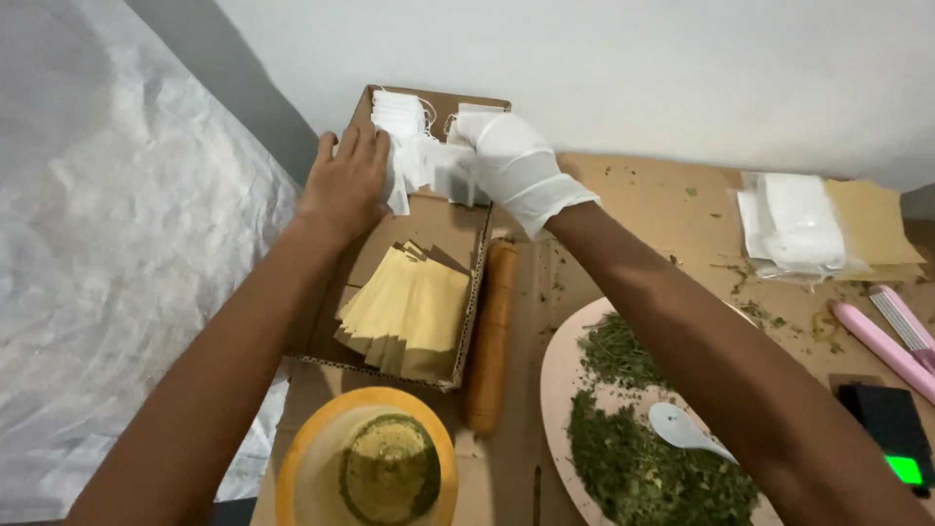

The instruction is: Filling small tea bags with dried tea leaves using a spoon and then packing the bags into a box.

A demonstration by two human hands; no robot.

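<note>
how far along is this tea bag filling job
Early, it seems. Done: dried green herb heaped on the pink tray, white spoon laid in it. In hand: left hand and gloved right hand sort white bags in the cardboard box. Left: no bag visibly filled; tan envelopes untouched.

There is one view only, from a camera worn on the person's head. It looks steeply down and forward over the bench (623, 195), so both forearms run up from the bottom edge toward the middle of the picture. The left hand (346, 185) and the gloved right hand (511, 166) sit high in the picture, close to the far wall (584, 68). The camera is near: the arms fill much of the lower half. On the left the view takes in a white plastic sheet (117, 244); at the bottom it cuts off a yellow bowl (302, 458), and at the lower right a pink plate (555, 390). No second view shares the scene.
</note>
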